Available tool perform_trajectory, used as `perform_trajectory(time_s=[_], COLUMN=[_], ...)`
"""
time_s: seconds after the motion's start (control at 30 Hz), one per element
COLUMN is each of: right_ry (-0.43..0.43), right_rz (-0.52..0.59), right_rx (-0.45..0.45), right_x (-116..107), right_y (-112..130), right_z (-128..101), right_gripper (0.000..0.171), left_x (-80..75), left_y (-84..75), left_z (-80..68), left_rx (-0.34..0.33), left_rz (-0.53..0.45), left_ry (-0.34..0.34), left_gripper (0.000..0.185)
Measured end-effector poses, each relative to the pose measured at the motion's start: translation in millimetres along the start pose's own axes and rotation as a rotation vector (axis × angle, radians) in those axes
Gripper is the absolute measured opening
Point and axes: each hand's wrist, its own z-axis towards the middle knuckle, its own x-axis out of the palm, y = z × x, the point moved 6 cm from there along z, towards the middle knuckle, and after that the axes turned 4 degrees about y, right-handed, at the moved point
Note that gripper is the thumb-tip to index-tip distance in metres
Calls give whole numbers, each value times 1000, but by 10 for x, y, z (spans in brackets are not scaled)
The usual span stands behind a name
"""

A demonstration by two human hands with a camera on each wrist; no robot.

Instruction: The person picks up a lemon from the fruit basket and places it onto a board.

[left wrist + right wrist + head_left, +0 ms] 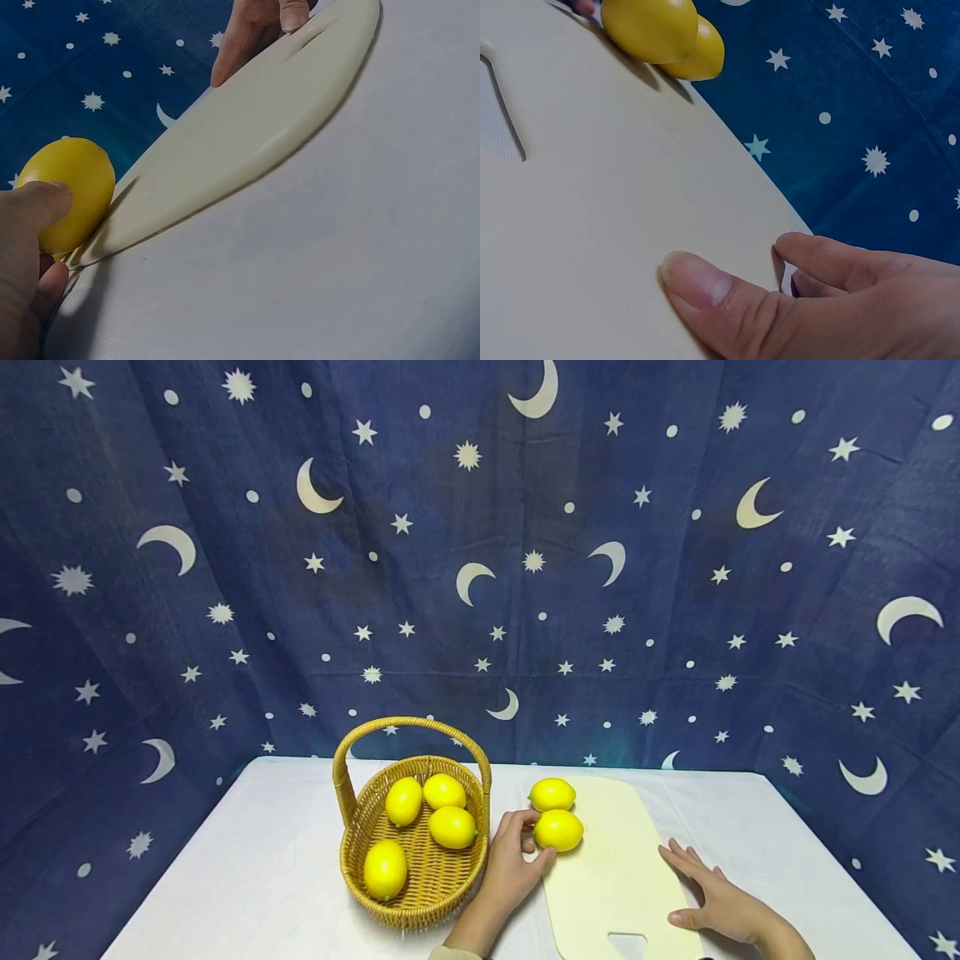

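Note:
My left hand is at the near yellow lemon, which sits on the left part of a cream cutting board. In the left wrist view the thumb lies against this lemon, with fingertips low beside the board's edge. Just behind it on the board is a second lemon. At the board's right edge rests my right hand. Its thumb lies on the board's top, while the extended fingers lie along the edge; their undersides are hidden.
A wicker basket with a tall arched handle stands left of my left hand, holding several lemons. White cloth covers the table. A dark blue curtain with moons and stars hangs behind.

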Motion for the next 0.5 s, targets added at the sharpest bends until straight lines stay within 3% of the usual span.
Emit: perform_trajectory(time_s=[0.5], right_ry=[12], right_rz=[41], right_rx=[30], right_x=[13], right_y=[-25], right_z=[2], right_gripper=[91], left_x=[8], left_y=[2], left_z=[-1], left_rx=[30], left_rz=[0], left_ry=[11], left_gripper=[50])
